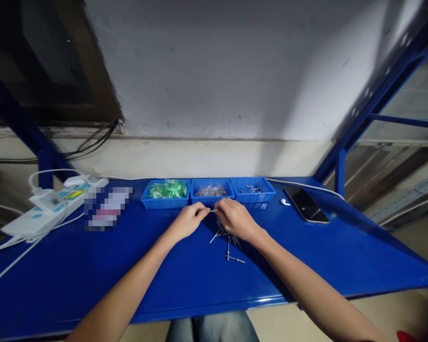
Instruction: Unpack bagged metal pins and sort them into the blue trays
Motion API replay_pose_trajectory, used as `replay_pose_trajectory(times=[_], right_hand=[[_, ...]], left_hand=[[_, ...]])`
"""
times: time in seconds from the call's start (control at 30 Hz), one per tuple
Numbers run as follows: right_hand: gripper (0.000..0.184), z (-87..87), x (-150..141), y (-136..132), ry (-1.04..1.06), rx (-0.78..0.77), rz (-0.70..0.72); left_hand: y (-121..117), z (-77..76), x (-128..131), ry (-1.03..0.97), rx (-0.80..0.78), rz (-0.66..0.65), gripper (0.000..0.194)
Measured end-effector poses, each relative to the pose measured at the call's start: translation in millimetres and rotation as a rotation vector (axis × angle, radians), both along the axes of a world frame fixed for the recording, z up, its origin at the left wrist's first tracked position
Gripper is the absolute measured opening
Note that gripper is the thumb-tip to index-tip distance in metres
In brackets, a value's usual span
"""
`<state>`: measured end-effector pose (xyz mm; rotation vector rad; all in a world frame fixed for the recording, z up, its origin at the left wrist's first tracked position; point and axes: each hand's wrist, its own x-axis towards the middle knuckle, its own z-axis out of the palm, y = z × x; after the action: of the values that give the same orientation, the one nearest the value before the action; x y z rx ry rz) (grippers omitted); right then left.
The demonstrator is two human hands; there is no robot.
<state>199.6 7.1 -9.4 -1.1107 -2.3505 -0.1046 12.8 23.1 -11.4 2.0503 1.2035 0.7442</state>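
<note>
My left hand (pixel 191 219) and my right hand (pixel 235 218) meet over the middle of the table, fingertips pinched close together. Between them shows a short bit of a thin metal pin (pixel 214 210), which looks like a blind rivet; the fingers cover the rest of it. Under and beside my right hand lies a loose pile of blind rivets (pixel 228 254), slim metal pins with thicker grey sleeves. Part of that pile is hidden by the hand. Just behind my hands stands a blue bin (pixel 212 198) with small clear and brownish pieces.
To its left is a blue bin (pixel 166 204) of green packets; to its right, a blue bin (pixel 258 196) holding several metal pins. A white earbud (pixel 285 202) and a phone (pixel 306 205) lie right. A power strip (pixel 53 206) with cables and a blurred-out item (pixel 109 209) lie left.
</note>
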Motion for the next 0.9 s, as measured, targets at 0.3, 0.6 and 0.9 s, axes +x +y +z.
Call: replay_pose_trajectory(times=[0.3, 0.6, 0.9], right_hand=[[0.015, 12.3, 7.6, -4.2, 0.091, -0.014, 0.000], [0.018, 10.2, 65.2, 24.8, 0.297, 0.167, -0.528], [0.016, 2.7, -0.8, -4.4, 0.060, -0.066, -0.083]], left_hand=[[-12.6, 2.6, 6.9, -0.017, 0.056, 0.018, 0.025], [-29.5, 0.8, 11.9, 0.537, 0.215, -0.028, 0.012], [-14.9, -4.4, 1.6, 0.594, 0.330, 0.080, 0.015]])
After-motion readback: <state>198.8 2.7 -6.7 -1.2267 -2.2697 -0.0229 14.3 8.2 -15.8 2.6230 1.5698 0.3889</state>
